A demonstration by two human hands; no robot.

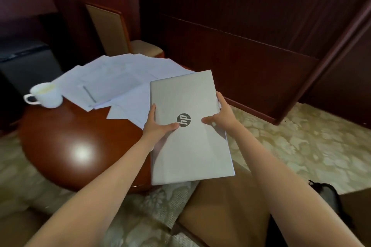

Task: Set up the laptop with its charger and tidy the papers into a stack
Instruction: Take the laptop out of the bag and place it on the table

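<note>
Left grip [158,124] and right grip [220,116] both clamp the closed silver laptop [190,150], thumbs on the lid, fingers round its long sides. Laptop is held over the tabletop's [60,132] right edge, its far end overlapping loose papers [120,80] spread along the far edge. White cup [47,95] stands at the left edge, just beside the papers.

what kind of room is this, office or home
Likely a meeting or hotel-style sitting room: a polished round wooden table strewn with papers, dark wood wall panelling, a padded chair and patterned carpet.
</note>
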